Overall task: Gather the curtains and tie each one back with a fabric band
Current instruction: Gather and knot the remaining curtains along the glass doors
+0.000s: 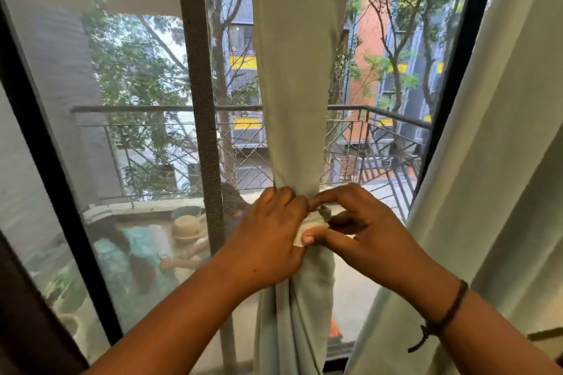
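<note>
**Mia:** Where is the curtain [300, 76]?

**Sam:** In the middle, in front of the window [143, 119]. It hangs down and is squeezed in tight where the hands are. A second curtain [499, 179] hangs on the right, not tied.

**Mia:** And the band [310, 227]?

**Sam:** It is the pale cloth around the squeezed part, right between the hands.

**Mia:** What is the left hand [268, 240] doing?

**Sam:** It wraps around the left side of the bunch. Its fingers curl over the cloth, and its thumb presses on the band.

**Mia:** And the right hand [356, 222]?

**Sam:** Its finger and thumb pinch near the top of the band (I cannot tell just which bit they hold). The other fingers curl loose. That wrist wears a dark wristband [447, 310].

**Mia:** How should the tying go?

**Sam:** I think the left hand should keep squeezing so the folds do not slip out. The right hand should pull the end snug and flat. Both arms reach in from near us, so small finger moves are best.
</note>
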